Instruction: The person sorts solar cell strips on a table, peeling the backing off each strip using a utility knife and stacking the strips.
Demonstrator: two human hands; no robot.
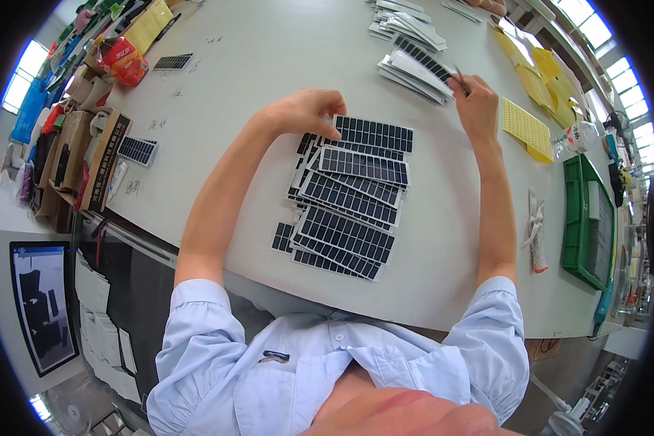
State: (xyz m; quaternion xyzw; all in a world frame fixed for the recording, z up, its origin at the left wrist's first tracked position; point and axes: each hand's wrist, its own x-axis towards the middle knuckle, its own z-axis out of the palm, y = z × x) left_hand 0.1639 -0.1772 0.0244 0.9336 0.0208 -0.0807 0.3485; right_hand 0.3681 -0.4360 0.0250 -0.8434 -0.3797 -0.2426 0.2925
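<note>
My left hand [309,112] curls its thumb and index finger around the left end of the top small solar panel [374,134] on an overlapping pile. Several more solar panels [349,232] lie fanned toward me, dark cells facing up. At the upper right, my right hand [476,105] is closed on the near end of another solar panel [423,59], tilted over a stack of white-edged panels [410,78]. A thin dark piece shows by its fingertips; I cannot make out what it is.
More stacked panels [407,25] lie at the back. Single panels [173,62] rest at left near handwritten marks. A red-labelled bottle [123,62] and cardboard box [105,160] line the left edge. Yellow sheets [527,129], a white glove [536,232] and a green tray [575,218] are at right.
</note>
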